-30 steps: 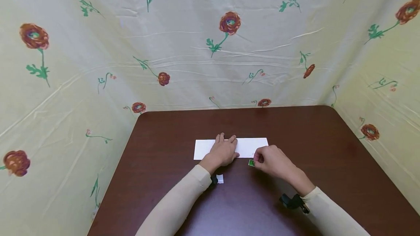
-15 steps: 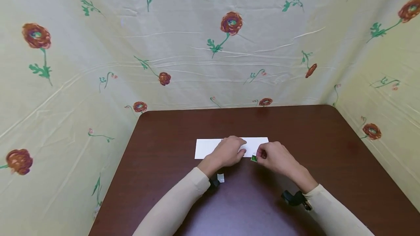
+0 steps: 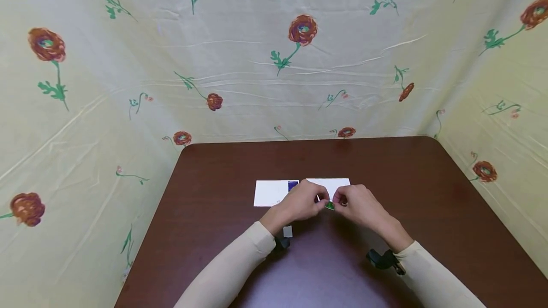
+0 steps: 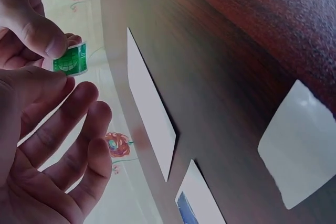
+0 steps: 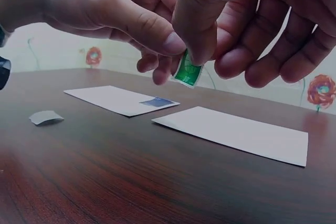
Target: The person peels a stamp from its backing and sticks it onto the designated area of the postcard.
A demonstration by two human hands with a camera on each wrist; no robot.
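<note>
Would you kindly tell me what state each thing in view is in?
Right hand: pinching the green sticker
Left hand: pinching its edge
Green sticker: held above the table
Left card: flat on the table
Blue sticker: lying flat on left card
Right card: flat, no sticker visible
White scrap: on the table, slightly curled

Green stamp (image 4: pixel 75 59); 2 white cards (image 5: pixel 239 132); brown table (image 3: pixel 222 165).

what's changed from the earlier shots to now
The left hand lifted off the white cards and moved right to pinch the green stamp, uncovering the blue patch. The right hand kept its pinch on the stamp; cards and scrap stayed put.
</note>
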